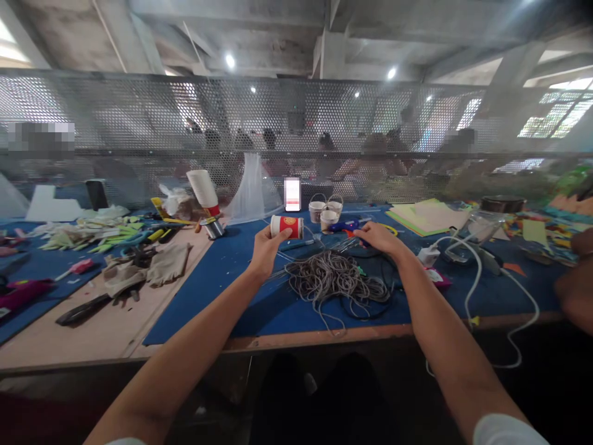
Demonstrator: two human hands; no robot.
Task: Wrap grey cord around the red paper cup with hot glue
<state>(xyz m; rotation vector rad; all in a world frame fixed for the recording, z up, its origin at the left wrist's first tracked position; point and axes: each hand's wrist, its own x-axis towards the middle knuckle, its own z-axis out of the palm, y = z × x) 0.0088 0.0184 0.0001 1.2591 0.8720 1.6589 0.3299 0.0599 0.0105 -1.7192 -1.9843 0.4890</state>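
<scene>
My left hand (265,247) is closed around a red and white paper cup (286,226), held on its side above the blue mat (222,290). My right hand (377,237) reaches forward palm down, its fingers curled on a blue glue gun (345,226) lying on the mat. Between and below both hands lies a tangled heap of grey cord (336,281). Three small cord-wrapped cups with handles (326,213) stand just behind the held cup.
A stack of paper cups (202,188) leans over a metal tin at the left. A lit phone (292,194) stands by the mesh screen. Yellow-green sheets (424,217), white cables (482,272), paper scraps, scissors and cloth lie around. Another person's arm (574,290) shows at right.
</scene>
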